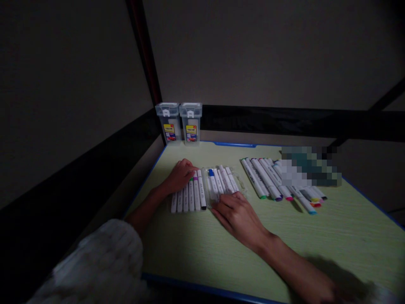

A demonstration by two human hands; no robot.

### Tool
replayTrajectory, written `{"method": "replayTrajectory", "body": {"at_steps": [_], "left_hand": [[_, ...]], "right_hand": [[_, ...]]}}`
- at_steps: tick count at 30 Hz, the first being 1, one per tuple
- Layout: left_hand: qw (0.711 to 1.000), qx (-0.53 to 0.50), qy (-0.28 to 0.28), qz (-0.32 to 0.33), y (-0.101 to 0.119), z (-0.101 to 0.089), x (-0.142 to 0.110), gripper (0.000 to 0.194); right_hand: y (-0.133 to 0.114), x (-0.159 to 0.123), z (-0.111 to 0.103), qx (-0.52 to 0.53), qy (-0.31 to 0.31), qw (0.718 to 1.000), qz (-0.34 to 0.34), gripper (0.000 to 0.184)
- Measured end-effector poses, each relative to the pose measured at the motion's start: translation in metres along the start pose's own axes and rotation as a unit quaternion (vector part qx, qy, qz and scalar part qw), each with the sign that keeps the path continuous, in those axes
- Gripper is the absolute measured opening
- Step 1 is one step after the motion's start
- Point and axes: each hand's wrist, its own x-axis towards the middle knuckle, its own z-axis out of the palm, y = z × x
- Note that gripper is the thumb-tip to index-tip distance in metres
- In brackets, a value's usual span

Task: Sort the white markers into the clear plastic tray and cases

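A clear plastic tray [242,182] lies on the pale green desk [190,249], and everything else is placed from it. Its right part is bare; beside that bare part is a row of white markers [222,179], about five of them, one with a blue end [211,172]. Just left of the tray's blue-ended marker, six more white markers [191,198] lie side by side in a flat row; one has a green band, the next a purple band, and the rightmost has a dark end. Whether this row shares the same tray cannot be told.

The left hand [180,175] is over the upper ends of the six, at the tray's left, its fingers curled together; whether they pinch a marker cannot be told. The right hand [236,215] is at the tray's near edge, over the lower ends of its row, fingers bent and close together; their tips are hidden, so any grip cannot be told.

Right of the tray lie loose markers [268,181], at least eight, with green, purple, pink and light blue among their ends; a pixelated patch [311,166] covers some. Beyond the tray, to its left, stand two lidded clear boxes [190,112] with yellow-and-blue labels, their contents too dim to tell.
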Motion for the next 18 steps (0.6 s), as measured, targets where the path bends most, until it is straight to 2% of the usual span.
{"method": "replayTrajectory", "body": {"at_steps": [3,8,12,18], "left_hand": [[1.000,-0.006,0.002,0.001,-0.001,0.001,0.000,0.031],[1.000,-0.007,0.001,-0.002,-0.001,0.000,-0.001,0.032],[1.000,-0.011,0.003,-0.002,-0.002,0.001,0.000,0.031],[1.000,-0.011,0.010,0.006,-0.005,0.003,0.000,0.030]], "right_hand": [[0.001,0.000,-0.002,0.008,0.007,1.000,0.024,0.026],[0.009,0.000,-0.010,-0.042,0.020,0.991,0.128,0.021],[0.016,0.001,-0.014,-0.092,-0.007,0.980,0.179,0.021],[0.018,0.002,-0.012,-0.140,-0.058,0.967,0.206,0.028]]}}
